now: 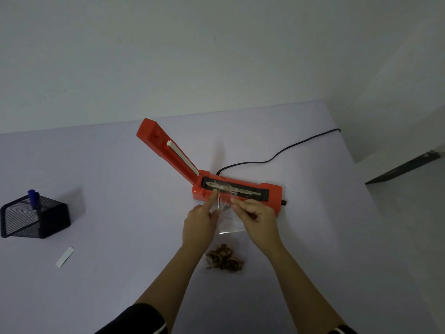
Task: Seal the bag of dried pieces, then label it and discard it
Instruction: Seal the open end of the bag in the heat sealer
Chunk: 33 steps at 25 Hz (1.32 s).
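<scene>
Evidently at the sealing step, left hand (pixel 198 219) and right hand (pixel 256 214) each pinched the clear plastic bag (pixel 228 220) flat, its mouth beyond the fingertips across the open red heat sealer (pixel 237 190), long axis running back toward the wrists, brown dried pieces (pixel 225 260) nearest; best kept taut, wrinkle-free.

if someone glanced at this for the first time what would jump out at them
The orange heat sealer at the middle of the table, its lid arm raised up and to the left, draws the eye first. Just in front of it, the left hand and right hand spread the mouth of a clear bag over the sealing strip, with brown dried pieces at the near end. A dark mesh pen holder sits far left.
</scene>
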Each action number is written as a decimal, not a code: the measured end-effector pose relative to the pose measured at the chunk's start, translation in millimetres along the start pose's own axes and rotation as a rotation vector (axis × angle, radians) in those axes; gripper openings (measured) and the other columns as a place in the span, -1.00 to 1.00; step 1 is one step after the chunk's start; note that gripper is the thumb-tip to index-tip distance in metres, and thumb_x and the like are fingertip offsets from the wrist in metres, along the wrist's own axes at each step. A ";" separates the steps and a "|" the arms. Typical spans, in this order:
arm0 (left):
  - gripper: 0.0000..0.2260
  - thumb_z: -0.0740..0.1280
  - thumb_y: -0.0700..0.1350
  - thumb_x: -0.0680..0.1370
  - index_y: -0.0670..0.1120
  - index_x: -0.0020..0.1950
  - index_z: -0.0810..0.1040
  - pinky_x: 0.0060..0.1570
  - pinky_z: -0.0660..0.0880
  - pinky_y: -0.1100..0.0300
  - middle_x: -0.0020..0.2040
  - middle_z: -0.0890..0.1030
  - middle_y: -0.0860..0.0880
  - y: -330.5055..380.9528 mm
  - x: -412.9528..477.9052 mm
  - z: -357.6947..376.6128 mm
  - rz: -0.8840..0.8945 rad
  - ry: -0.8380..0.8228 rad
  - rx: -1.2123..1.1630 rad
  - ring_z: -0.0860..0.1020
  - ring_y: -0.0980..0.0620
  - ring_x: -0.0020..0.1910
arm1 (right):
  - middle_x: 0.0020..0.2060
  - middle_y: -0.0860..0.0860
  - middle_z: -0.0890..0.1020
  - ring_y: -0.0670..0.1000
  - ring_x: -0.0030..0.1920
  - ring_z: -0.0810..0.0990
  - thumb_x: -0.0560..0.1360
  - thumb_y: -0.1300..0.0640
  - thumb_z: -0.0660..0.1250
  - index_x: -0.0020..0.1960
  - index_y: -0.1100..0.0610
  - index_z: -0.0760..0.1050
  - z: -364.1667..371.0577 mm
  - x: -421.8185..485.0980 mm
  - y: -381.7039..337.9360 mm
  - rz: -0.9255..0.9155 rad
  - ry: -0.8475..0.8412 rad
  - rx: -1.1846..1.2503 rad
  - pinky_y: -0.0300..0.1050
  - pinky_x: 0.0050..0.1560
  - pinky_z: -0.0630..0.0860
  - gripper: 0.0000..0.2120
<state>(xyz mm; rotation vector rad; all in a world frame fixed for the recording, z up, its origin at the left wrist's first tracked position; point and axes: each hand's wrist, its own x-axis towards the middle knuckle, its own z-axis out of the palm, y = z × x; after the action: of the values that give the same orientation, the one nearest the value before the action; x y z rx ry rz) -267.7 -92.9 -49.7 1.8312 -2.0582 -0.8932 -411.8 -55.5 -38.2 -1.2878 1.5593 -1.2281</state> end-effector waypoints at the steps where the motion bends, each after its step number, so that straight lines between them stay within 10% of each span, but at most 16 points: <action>1: -0.53 0.25 -0.10 0.57 0.07 0.46 0.23 -0.23 0.51 0.17 -0.15 0.59 -0.14 0.2 0.0 0.8 0.003 0.007 -0.009 0.51 -0.02 -0.31 | -0.17 -0.15 0.64 -0.20 -0.14 0.61 0.44 0.26 0.38 0.05 0.14 0.61 -0.6 -0.8 0.7 0.009 0.001 0.003 -0.42 -0.11 0.49 -0.81; 12: -0.56 0.25 -0.08 0.57 -0.01 0.45 0.28 -0.19 0.58 0.14 -0.22 0.62 -0.10 -0.4 5.7 -4.4 0.005 -0.055 0.032 0.58 0.00 -0.39 | -0.14 -0.05 0.70 -0.08 -0.21 0.66 0.43 0.13 0.42 -0.03 0.06 0.64 -5.6 2.1 1.9 0.236 0.089 0.059 -0.11 -0.15 0.61 -0.88; 23: -0.82 0.26 -0.12 0.56 -0.11 0.15 0.49 -0.42 0.53 0.35 -0.12 0.63 -0.09 8.1 13.8 -4.4 -0.107 -0.079 -0.078 0.56 0.05 -0.48 | -0.33 -0.11 0.60 -0.11 -0.37 0.53 0.49 0.11 0.36 0.00 0.14 0.64 0.8 -0.9 1.6 -0.155 0.033 -0.169 -0.17 -0.40 0.49 -0.84; 33: -0.56 0.37 -0.13 0.50 0.10 0.33 0.33 -0.36 0.60 0.24 -0.24 0.60 -0.07 -5.3 -14.9 -10.3 -0.091 0.084 -0.450 0.60 0.04 -0.47 | -0.30 -0.08 0.66 -0.07 -0.27 0.61 0.48 0.17 0.35 -0.01 0.06 0.64 -5.4 -11.1 3.3 0.173 0.183 0.171 -0.21 -0.26 0.57 -0.87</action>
<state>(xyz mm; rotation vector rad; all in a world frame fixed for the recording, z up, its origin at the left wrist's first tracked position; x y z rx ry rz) -255.0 -81.6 -41.6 1.6877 -1.5720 -1.1680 -415.4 -43.5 -40.3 -0.9339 1.6166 -1.3653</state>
